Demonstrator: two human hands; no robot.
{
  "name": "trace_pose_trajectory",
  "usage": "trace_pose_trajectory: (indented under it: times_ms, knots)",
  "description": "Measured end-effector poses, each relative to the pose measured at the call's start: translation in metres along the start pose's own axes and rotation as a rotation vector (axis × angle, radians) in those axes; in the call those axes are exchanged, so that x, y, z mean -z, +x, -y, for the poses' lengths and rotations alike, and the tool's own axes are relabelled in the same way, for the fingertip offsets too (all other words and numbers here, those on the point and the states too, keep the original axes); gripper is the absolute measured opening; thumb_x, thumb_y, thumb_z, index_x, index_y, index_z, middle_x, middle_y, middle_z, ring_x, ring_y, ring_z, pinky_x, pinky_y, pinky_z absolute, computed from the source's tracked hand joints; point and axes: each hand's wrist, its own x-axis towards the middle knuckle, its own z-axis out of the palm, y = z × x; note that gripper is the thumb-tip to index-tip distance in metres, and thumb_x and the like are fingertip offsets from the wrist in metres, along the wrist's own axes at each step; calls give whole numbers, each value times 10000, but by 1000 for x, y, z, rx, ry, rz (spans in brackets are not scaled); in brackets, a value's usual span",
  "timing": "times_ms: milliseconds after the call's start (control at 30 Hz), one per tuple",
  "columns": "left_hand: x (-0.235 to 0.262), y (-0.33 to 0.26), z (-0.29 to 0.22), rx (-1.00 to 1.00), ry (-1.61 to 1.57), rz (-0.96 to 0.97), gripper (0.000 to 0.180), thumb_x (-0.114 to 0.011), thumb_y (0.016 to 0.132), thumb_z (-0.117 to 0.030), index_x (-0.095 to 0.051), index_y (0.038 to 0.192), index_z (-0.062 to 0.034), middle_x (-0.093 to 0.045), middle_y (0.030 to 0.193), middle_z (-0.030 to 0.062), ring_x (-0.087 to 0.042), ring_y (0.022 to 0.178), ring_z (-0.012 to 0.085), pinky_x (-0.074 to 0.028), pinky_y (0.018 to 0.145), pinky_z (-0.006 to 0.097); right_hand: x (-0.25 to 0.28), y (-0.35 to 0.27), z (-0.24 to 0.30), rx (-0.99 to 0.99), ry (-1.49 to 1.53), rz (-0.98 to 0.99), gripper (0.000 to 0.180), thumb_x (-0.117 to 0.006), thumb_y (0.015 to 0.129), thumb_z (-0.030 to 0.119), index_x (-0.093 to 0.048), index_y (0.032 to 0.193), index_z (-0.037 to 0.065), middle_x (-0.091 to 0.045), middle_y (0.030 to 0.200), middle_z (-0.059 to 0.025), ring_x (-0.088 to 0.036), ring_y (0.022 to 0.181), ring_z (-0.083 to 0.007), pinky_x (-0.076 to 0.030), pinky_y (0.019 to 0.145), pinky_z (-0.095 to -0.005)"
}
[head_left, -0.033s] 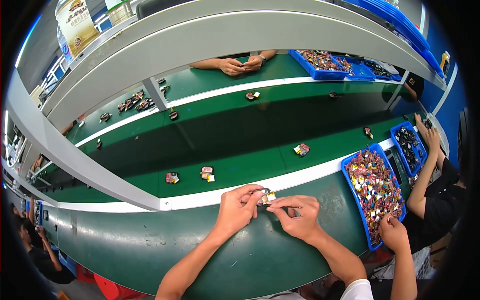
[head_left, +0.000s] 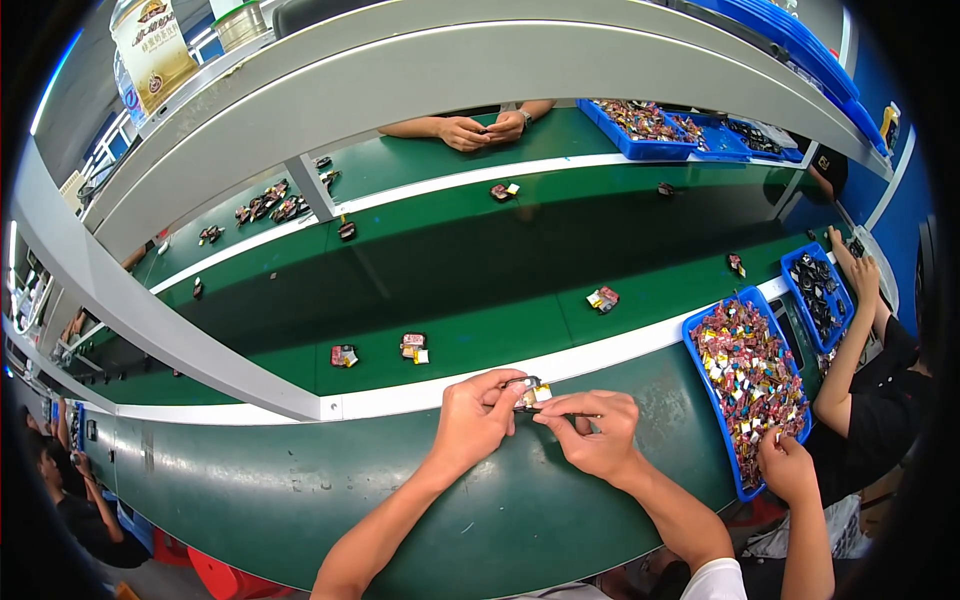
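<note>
My left hand (head_left: 474, 418) is closed, its thumb and fingertips pinching a small electronic assembly (head_left: 531, 394) with a black casing and white and yellow parts. My right hand (head_left: 598, 432) closes around a thin dark stick-like tool (head_left: 580, 414). The tool's tip lies against the assembly's lower edge; its exact kind is too small to tell. Both hands are over the green bench (head_left: 400, 490), just in front of its white border strip. Fingers cover part of the assembly.
Similar assemblies (head_left: 414, 347) lie spaced along the green conveyor belt (head_left: 480, 335). At right stands a blue tray (head_left: 690, 345) heaped with small wired parts, a co-worker's hand (head_left: 786, 464) in it. Beyond is a blue tray of black casings (head_left: 818, 290). A grey frame (head_left: 450, 75) spans overhead.
</note>
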Motion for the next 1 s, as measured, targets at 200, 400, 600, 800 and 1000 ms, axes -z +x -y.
trace_pose_trajectory:
  times_ms: [200, 400, 600, 800, 1000]
  knots:
    - [-3, -2, 5, -83, 67, -70, 205, -641, 973, -99, -691, 1095, 59, -705, 723, 87, -574, 524, 73, -447, 474, 240, -1, 3, 2, 89, -42, 28, 144, -805, 708, -27, -743, 769, 88, -773, 809, -11, -470, 396, -91, -322, 429, -235]
    - [-13, 6, 18, -190, 146, -146, 172, -642, 949, -73, -703, 1031, 65, -699, 720, 136, -608, 552, 117, -476, 510, 275, -1, 2, -3, 175, -98, 31, 160, -791, 689, -49, -747, 752, 92, -775, 811, -17, -476, 396, -91, -321, 430, -229]
    - [-1, 67, 32, -278, 346, -262, 148, -625, 928, -56, -698, 988, 58, -669, 672, 153, -628, 517, 159, -469, 507, 314, 4, 10, -11, 99, -87, -116, 153, -809, 724, -70, -724, 811, 23, -777, 865, -81, -563, 493, -58, -389, 453, -197]
    - [11, 121, 31, -494, 778, -448, 197, -667, 927, -140, -700, 1001, 40, -630, 825, 217, -684, 797, 372, -545, 675, 439, 6, 9, -24, -71, -24, -200, 149, -793, 753, -91, -713, 855, -17, -771, 907, -93, -515, 506, -24, -366, 478, -179]
    - [90, 97, 3, -472, 970, -336, 172, -710, 866, -148, -730, 932, 10, -702, 962, 198, -675, 870, 401, -544, 771, 465, 7, 13, -19, -51, -38, -217, 143, -809, 746, -57, -733, 856, -6, -767, 873, -57, -445, 446, -44, -350, 465, -202]
